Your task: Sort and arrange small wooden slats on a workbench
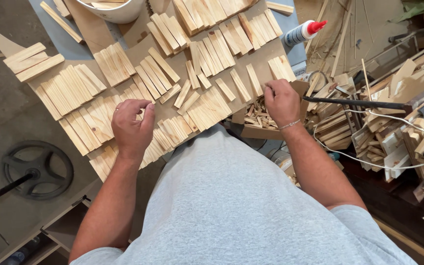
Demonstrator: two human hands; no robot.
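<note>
1. Most of the brown fibreboard work panel [172, 64] is already covered with short, pale, flat pine slats [119, 64], laid in neat side-by-side groups from 9 o'clock round to 1 o'clock; I judge the sorting well advanced.
2. Left to handle: a jumble of small wood offcuts in the open cardboard box [258, 130] at 3 o'clock of the panel, and a few loose slats near its middle.
3. The left hand [132, 125] hovers over the slat rows at 7 o'clock, fingers curled inward, thumb near the fingertips; whether they pinch a piece cannot be told.
4. The right hand [281, 102] sits over the box, fingers bunched downward; what they grip is hidden.
5. The white glue bottle with red cap [304, 32] lies at 1 o'clock, unused.
6. The white bucket [114, 10] at 12 o'clock is cut off; the scrap heap [393, 132] at 3 o'clock is too tangled to read.
</note>
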